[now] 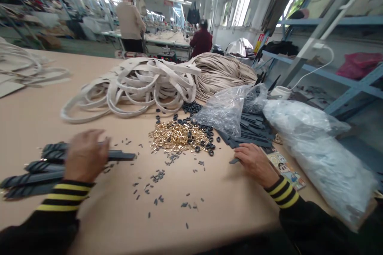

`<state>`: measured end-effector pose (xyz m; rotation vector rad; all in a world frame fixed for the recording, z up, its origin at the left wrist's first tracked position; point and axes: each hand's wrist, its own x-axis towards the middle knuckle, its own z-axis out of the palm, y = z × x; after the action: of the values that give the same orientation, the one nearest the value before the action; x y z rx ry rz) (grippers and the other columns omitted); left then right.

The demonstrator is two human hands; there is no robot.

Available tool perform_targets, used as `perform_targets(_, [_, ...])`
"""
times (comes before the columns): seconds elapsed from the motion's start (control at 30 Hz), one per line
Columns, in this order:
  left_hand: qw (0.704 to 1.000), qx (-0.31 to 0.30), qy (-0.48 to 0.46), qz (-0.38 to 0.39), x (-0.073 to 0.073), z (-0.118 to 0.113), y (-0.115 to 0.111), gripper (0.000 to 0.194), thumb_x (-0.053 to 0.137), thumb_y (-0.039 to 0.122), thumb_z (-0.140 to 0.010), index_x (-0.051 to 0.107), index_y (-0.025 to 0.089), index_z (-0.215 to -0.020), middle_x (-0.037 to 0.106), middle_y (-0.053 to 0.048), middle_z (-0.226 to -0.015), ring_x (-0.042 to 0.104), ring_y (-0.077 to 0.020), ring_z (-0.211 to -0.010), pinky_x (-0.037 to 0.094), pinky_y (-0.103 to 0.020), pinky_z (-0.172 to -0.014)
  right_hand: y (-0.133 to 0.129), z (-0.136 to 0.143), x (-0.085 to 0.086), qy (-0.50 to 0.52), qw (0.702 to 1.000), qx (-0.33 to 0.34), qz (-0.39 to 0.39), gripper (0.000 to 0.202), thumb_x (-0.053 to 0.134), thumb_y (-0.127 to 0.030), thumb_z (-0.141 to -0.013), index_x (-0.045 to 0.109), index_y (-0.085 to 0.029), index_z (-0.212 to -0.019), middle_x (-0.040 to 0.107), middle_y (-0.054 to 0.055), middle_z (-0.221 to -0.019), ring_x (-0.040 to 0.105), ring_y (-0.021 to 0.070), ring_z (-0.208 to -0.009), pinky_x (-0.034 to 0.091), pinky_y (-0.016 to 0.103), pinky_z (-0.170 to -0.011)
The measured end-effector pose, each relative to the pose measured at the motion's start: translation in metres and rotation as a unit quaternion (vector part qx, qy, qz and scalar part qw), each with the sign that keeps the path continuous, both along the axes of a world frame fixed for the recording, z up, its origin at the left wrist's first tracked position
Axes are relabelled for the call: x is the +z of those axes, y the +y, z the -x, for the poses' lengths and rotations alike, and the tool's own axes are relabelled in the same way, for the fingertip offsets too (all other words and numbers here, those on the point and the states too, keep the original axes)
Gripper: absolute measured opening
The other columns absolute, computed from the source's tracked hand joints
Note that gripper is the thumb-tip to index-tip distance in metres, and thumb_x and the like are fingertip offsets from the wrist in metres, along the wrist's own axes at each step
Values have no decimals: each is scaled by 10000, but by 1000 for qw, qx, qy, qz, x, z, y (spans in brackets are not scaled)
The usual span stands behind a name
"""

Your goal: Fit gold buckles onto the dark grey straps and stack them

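Observation:
At the left, my left hand (86, 155), somewhat blurred, is closed over a dark flat strip (121, 155) whose end sticks out to the right. Bundles of dark straps (32, 177) lie beneath and left of it. My right hand (254, 163) rests at the right with fingers bent together, and a small dark piece (234, 160) shows at its fingertips. Between the hands sits a pile of gold metal buckles (176, 135), with black rings (211, 147) at its right side. Small dark bits (158, 175) are scattered over the tan table (221, 211).
Looped beige straps (128, 87) and a coiled strap heap (224, 69) stand behind the pile. Dark strips (251, 127) lie under a clear plastic bag (226, 107). A large white bag (314, 147) fills the right edge beside a cartoon-printed card (289, 171). Two people are in the background.

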<state>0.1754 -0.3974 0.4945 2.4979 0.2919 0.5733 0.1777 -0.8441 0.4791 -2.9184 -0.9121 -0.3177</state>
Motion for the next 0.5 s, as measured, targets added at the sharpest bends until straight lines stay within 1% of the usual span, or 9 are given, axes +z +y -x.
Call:
perform_targets(0.03, [999,-53,-2,10,-4,5,-33,329,475,420,-733,481,184,-962,575,-9,-901,528,-192,-853,413,-325,-786,15,2,1,4,1000,15,-2,222,422,-43,-803,576,-194,-855,591,48,-867,474,198,-898,283,372,-857])
perform_targets(0.07, [991,-120,25,62,-9,10,-67,329,471,420,-742,490,176,-962,588,-14,-825,551,-173,-759,439,-304,-721,31,4,2,13,1000,29,0,235,405,-36,-808,569,-192,-873,583,41,-809,492,180,-831,300,355,-839])
perform_targets(0.1, [968,-192,79,141,-16,15,-98,340,452,428,-762,486,174,-985,595,-11,-747,561,-151,-650,455,-275,-630,48,8,2,23,999,39,4,231,398,-44,-816,562,-190,-887,566,36,-763,497,166,-761,332,323,-787])
perform_targets(0.17, [891,-281,175,311,-30,24,-151,337,388,450,-800,497,153,-916,599,-22,-667,547,-124,-506,435,-227,-468,78,14,1,38,998,45,14,184,411,-100,-838,553,-195,-907,535,36,-738,488,161,-694,364,268,-655])
perform_targets(0.23, [827,-296,221,423,-43,29,-182,339,380,465,-800,493,145,-793,586,-14,-598,496,-89,-409,375,-184,-379,97,20,-3,45,998,38,16,140,437,-157,-844,551,-201,-913,525,44,-754,491,169,-698,367,248,-591])
perform_targets(0.27, [815,-281,226,454,-48,30,-189,325,401,457,-791,484,145,-754,564,5,-544,452,-71,-362,336,-165,-348,102,22,-5,53,998,35,10,137,447,-170,-842,549,-203,-929,526,48,-764,498,173,-710,375,245,-587])
perform_targets(0.3, [814,-262,221,469,-52,31,-191,305,427,442,-780,475,146,-726,539,24,-500,411,-55,-332,301,-150,-330,105,23,-9,67,997,36,-5,150,457,-181,-838,543,-202,-959,532,51,-778,506,176,-723,388,245,-592])
perform_targets(0.4, [845,-209,170,462,-56,29,-182,232,503,372,-745,458,150,-694,454,76,-411,340,-32,-304,248,-124,-320,100,23,-19,136,983,57,-110,267,497,-225,-821,493,-179,-1085,559,62,-859,533,181,-787,431,264,-662])
perform_targets(0.5, [852,-184,150,466,-58,28,-172,203,505,352,-741,442,159,-727,441,91,-403,331,-36,-289,239,-124,-303,93,21,-26,199,953,66,-220,243,514,-248,-814,525,-170,-1044,576,58,-887,550,172,-809,440,283,-734])
